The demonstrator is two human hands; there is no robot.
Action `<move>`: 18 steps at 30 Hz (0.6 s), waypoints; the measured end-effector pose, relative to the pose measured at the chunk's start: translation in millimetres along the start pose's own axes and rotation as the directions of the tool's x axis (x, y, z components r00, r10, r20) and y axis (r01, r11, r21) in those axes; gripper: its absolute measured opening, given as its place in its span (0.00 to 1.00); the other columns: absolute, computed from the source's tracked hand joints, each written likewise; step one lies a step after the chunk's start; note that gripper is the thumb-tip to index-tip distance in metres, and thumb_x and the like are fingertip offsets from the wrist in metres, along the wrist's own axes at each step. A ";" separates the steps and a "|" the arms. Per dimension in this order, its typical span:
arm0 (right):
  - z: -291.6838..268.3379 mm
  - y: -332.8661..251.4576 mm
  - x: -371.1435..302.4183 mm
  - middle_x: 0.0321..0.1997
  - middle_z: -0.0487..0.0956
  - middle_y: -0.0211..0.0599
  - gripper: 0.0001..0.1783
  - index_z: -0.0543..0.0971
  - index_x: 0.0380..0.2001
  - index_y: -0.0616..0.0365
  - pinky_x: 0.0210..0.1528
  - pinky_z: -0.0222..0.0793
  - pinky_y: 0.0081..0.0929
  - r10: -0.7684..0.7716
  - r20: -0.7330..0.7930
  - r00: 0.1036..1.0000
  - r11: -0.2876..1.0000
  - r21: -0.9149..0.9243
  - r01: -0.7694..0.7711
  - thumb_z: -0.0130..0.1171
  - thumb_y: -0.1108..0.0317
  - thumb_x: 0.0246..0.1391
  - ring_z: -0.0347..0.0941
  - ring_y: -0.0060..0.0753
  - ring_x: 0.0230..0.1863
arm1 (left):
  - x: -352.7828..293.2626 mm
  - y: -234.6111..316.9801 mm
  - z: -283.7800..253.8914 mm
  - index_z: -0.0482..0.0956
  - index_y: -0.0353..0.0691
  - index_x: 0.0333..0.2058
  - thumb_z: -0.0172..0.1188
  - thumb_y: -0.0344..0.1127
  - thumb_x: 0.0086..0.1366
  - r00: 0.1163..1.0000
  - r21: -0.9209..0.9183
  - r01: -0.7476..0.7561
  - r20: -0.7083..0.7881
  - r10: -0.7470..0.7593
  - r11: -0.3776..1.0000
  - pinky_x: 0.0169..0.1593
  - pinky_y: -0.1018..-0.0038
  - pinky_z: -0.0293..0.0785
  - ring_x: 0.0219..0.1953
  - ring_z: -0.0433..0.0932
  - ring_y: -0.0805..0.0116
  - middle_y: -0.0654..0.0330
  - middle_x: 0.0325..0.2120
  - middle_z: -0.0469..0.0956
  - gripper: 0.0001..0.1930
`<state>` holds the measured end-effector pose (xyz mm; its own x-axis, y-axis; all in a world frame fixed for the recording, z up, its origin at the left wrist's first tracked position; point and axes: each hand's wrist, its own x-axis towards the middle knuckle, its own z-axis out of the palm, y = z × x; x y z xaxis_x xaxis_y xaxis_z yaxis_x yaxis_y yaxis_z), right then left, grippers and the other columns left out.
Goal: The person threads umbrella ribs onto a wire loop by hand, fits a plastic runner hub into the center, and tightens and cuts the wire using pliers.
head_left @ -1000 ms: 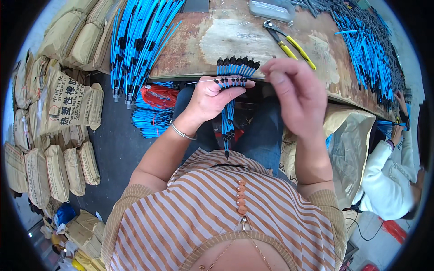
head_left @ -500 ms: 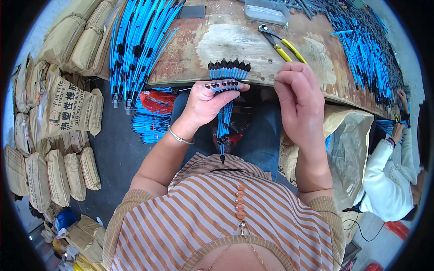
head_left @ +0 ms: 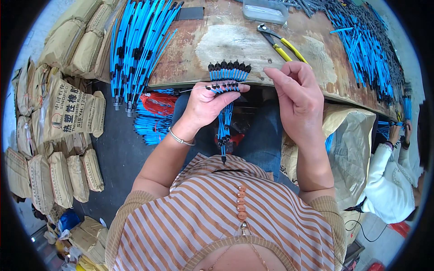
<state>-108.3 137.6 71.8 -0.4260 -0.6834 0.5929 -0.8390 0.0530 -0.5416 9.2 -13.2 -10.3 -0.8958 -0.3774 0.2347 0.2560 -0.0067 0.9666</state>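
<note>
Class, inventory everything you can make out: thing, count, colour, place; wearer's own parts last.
fan of rods: one, blue and black, left hand
thin wire: one, silvery, across fan
table: one, worn brown, ahead
pliers: one, yellow-handled, on table
clear tray: one, colourless, table's far side
flat plate: one, grey, left of tray
long rods: many, blue, upper left
loose rods: many, blue, table's right
small parts: many, grey, upper right
red bundle: one, red, below table
paper sacks: many, tan, left
open sack: one, tan, right
co-worker: one, white-sleeved, far right
left hand: one, bare, holding fan
right hand: one, bare, right of fan
</note>
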 end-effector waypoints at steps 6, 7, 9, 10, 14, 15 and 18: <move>-2.1 -2.0 2.4 0.30 0.70 0.35 0.17 0.79 0.36 0.58 0.30 0.66 0.20 -0.099 0.001 0.995 0.981 -0.167 0.098 0.56 0.86 0.41 0.69 0.29 0.29 | -0.5 -0.5 2.0 0.80 0.34 0.39 0.57 0.23 0.56 1.000 0.016 -0.015 0.003 0.015 1.000 0.45 0.78 0.71 0.39 0.76 0.75 0.59 0.35 0.80 0.10; -2.5 -2.7 2.9 0.30 0.70 0.36 0.17 0.79 0.35 0.58 0.30 0.66 0.21 -0.103 0.006 0.995 0.978 -0.180 0.102 0.56 0.86 0.40 0.70 0.29 0.29 | -0.6 -0.1 2.2 0.80 0.34 0.39 0.57 0.23 0.56 1.000 0.028 -0.012 0.008 0.011 1.000 0.45 0.78 0.71 0.39 0.76 0.75 0.59 0.35 0.80 0.10; -2.6 -3.9 3.5 0.30 0.70 0.36 0.18 0.79 0.35 0.58 0.30 0.67 0.22 -0.112 0.017 0.994 0.972 -0.206 0.113 0.55 0.86 0.39 0.70 0.30 0.29 | -0.6 0.8 2.4 0.80 0.34 0.39 0.57 0.23 0.56 1.000 0.036 -0.008 0.003 0.008 0.999 0.45 0.78 0.71 0.39 0.76 0.75 0.59 0.35 0.80 0.10; -2.5 -4.4 3.7 0.30 0.70 0.36 0.18 0.79 0.35 0.58 0.30 0.67 0.22 -0.112 0.015 0.994 0.972 -0.206 0.113 0.55 0.86 0.39 0.70 0.30 0.29 | -0.4 1.3 2.3 0.80 0.34 0.39 0.57 0.23 0.56 1.000 0.028 -0.012 -0.001 0.012 1.000 0.44 0.78 0.71 0.38 0.76 0.75 0.59 0.35 0.80 0.10; -1.6 -4.6 3.4 0.30 0.71 0.36 0.18 0.79 0.35 0.58 0.30 0.67 0.22 -0.138 0.001 0.990 0.964 -0.231 0.135 0.56 0.86 0.39 0.71 0.30 0.29 | 0.8 2.9 2.2 0.79 0.34 0.39 0.57 0.23 0.56 1.000 0.089 -0.008 0.016 0.006 0.996 0.44 0.78 0.71 0.38 0.76 0.75 0.59 0.35 0.80 0.11; -1.3 -4.0 3.4 0.30 0.71 0.36 0.17 0.79 0.35 0.59 0.30 0.67 0.21 -0.128 0.009 0.992 0.971 -0.200 0.127 0.56 0.85 0.40 0.71 0.30 0.29 | 0.8 3.3 2.5 0.79 0.34 0.39 0.57 0.23 0.56 1.000 0.098 -0.003 0.020 0.001 0.995 0.44 0.78 0.71 0.38 0.76 0.75 0.59 0.35 0.80 0.11; 0.3 -1.6 3.7 0.30 0.71 0.35 0.16 0.79 0.36 0.59 0.30 0.67 0.21 -0.110 0.022 0.994 0.984 -0.139 0.112 0.56 0.85 0.41 0.70 0.29 0.29 | 1.0 4.5 3.4 0.79 0.34 0.39 0.57 0.22 0.56 1.000 0.094 -0.003 0.022 0.001 0.996 0.44 0.78 0.72 0.38 0.76 0.75 0.59 0.35 0.80 0.11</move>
<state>-108.4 134.8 74.7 -0.3238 -0.7012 0.6352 -0.9201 0.0771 -0.3840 8.2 -10.4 -5.3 -0.9034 -0.3570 0.2374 0.2231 0.0813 0.9714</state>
